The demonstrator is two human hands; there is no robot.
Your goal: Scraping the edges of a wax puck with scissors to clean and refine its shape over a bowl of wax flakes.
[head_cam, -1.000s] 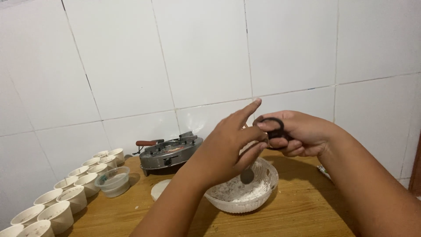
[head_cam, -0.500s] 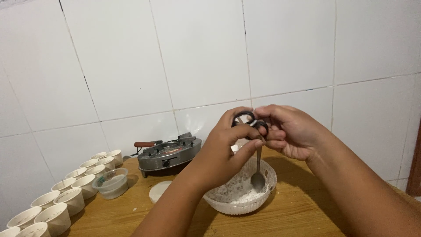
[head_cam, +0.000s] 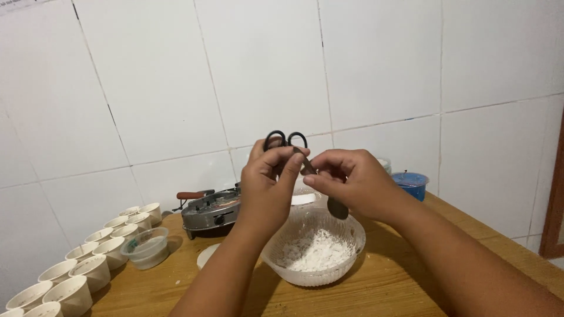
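Your left hand [head_cam: 267,188] now grips black-handled scissors [head_cam: 285,141], raised higher; your right hand [head_cam: 352,182] pinches a metal spoon [head_cam: 336,206], lifted clear of the floury clear bowl [head_cam: 314,249].

Left hand [head_cam: 267,191] gripping black scissors [head_cam: 285,141], right hand [head_cam: 352,182] pinching spoon [head_cam: 336,206] above bowl [head_cam: 352,235]

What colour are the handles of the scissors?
Black, seen in the head view: the scissors stick up above the left hand.

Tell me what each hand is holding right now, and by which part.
Left hand grips black-handled scissors just below the loops; right hand pinches a spoon by its handle.
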